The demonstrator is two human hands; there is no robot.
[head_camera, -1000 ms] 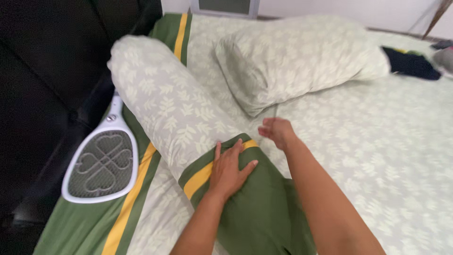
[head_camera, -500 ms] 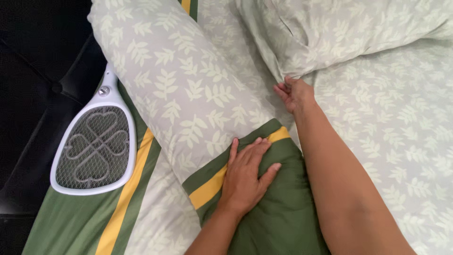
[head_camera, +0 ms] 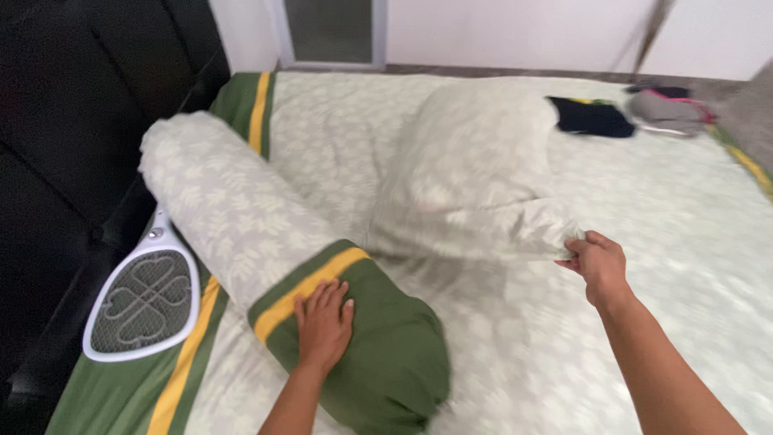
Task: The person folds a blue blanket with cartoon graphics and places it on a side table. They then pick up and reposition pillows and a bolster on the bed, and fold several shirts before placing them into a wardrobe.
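Note:
My left hand [head_camera: 324, 322] lies flat on the green end of a long bolster [head_camera: 233, 217], just past its yellow stripe; the rest of the bolster has a pale leaf print. My right hand [head_camera: 597, 264] grips the corner of a leaf-print pillow [head_camera: 475, 177] and holds it lifted and stretched toward the right, above the matching bedsheet [head_camera: 684, 242].
A white electric swatter racket [head_camera: 143, 302] lies on the sheet's green and yellow border at the left. A black padded headboard [head_camera: 72, 129] runs along the left side. Dark and grey folded clothes [head_camera: 620, 113] sit at the bed's far right.
My right hand took hold of the pillow's corner and pulled it to the right, away from the bolster. My left hand stayed on the green end. The view pulled back.

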